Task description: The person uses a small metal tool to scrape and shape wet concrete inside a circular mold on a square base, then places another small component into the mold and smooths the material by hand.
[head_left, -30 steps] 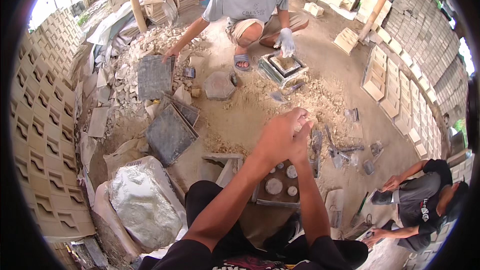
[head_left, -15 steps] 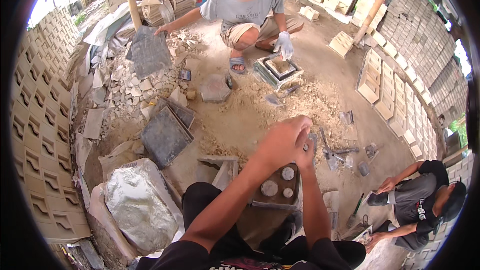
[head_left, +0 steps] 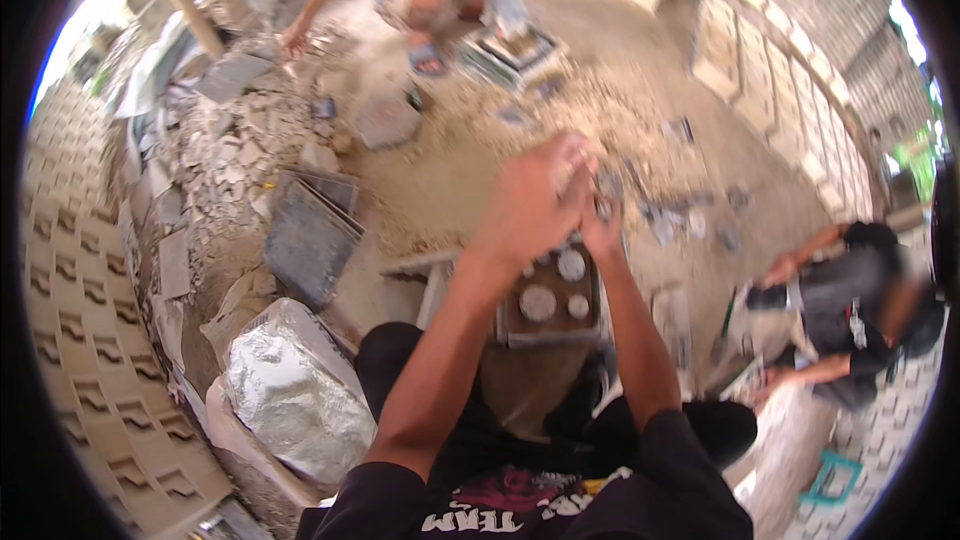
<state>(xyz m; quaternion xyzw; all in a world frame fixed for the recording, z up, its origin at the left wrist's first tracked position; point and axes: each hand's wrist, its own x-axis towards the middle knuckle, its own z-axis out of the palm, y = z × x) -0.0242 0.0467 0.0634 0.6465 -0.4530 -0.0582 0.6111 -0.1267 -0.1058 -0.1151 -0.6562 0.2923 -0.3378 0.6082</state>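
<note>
A small grey object (head_left: 603, 202), too blurred to identify, is pinched between both hands, raised above a square dark mould tray w/ round pale recesses (head_left: 550, 292). The left hand (head_left: 530, 205) is curled w/ fingers together around the object's left side; the right hand (head_left: 600, 225) is pressed against it from the right, its grip also closed on the object. Exact finger placement can't be told through the blur. The tray is set on the sandy ground directly below the hands, just ahead of the person's black-trousered knees.

Left of the tray a flat dark grey square slab (head_left: 310, 240) is seen tilted on the ground, & nearer the knees a crumpled silvery-grey plastic sack (head_left: 295, 395) is lying. A heap of broken pale rubble (head_left: 235, 155) is spread beyond the slab. At top, a second person's hand (head_left: 295, 38) is rested on the rubble, near another square mould (head_left: 510, 48). At right, a third person in dark clothing (head_left: 850, 305) is crouched. Stacked patterned pale blocks (head_left: 80, 280) are ranged along the left edge.
</note>
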